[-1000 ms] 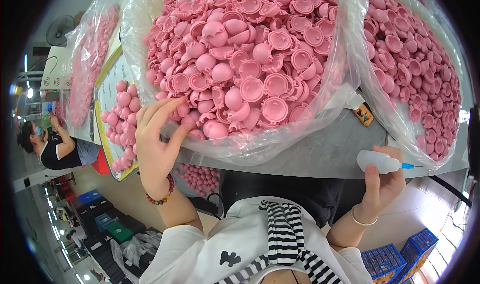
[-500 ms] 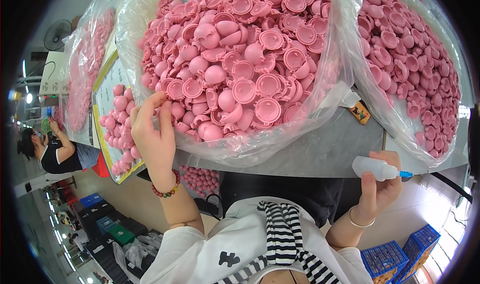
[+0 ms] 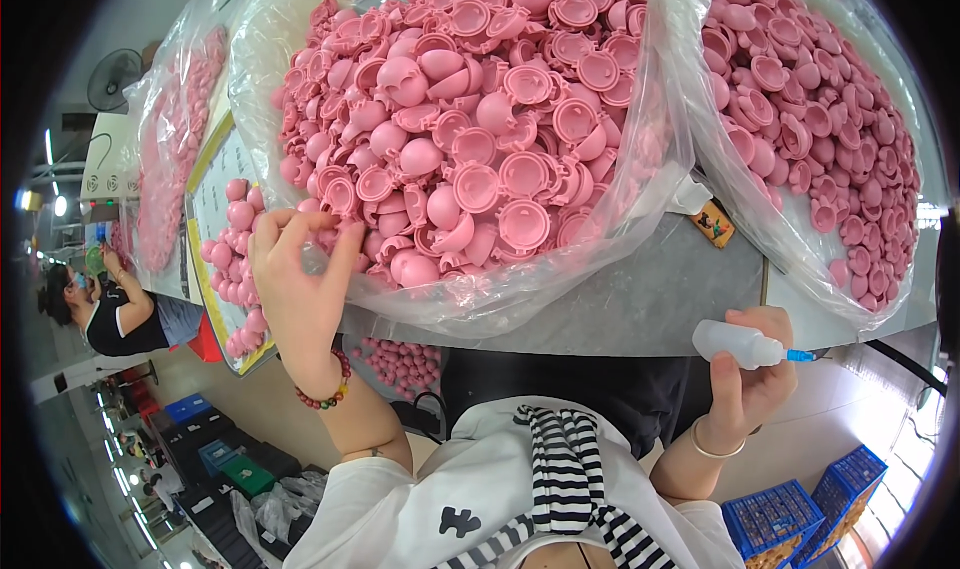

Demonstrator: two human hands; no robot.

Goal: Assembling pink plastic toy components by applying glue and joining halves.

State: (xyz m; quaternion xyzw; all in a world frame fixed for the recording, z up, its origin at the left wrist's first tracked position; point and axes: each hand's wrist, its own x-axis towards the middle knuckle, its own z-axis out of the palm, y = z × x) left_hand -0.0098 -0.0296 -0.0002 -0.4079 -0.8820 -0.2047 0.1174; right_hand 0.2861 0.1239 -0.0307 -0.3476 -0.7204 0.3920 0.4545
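My left hand is at the left edge of a large heap of pink plastic half-shells. Its thumb and fingers are parted, with the fingertips touching shells there; I cannot make out a firm grip on any piece. The heap lies in a clear plastic bag with its mouth spread wide. Held in my right hand, near the table's front edge, is a small white squeeze bottle. The bottle lies tilted, its blue-tipped nozzle pointing right.
Another open bag of pink half-shells stands on the right. Closed pink balls lie on a yellow-edged tray at left, and more pink balls are below the grey table. A small patterned object lies between the bags. A co-worker is far left.
My left hand has moved slightly down and its thumb and fingers have spread among the shells. My right hand has shifted a little left and down with the squeeze bottle.
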